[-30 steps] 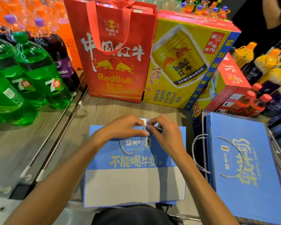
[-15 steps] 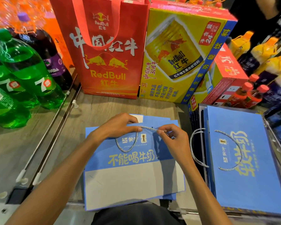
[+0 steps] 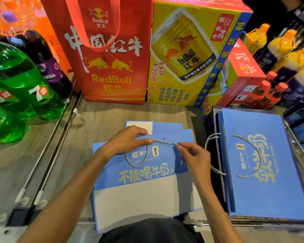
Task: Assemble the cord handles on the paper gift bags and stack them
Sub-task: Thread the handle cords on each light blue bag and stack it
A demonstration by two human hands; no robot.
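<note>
L hand [image 3: 125, 141] pinches the cord [image 3: 163, 141] at the bag's [image 3: 147, 195] top edge, thumb on the strand. R hand [image 3: 193, 155] pinches the other end just beside it, w/ the cord stretched between them. A slack loop of cord lies on the bag's face below the L hand. The bag lies flat on the shelf [image 3: 112, 113], front centre. Stack [image 3: 263, 190] of finished bags sits just to the right, handles on. Red bag [image 3: 109, 67] and yellow box [image 3: 186, 58] stand behind.
</note>
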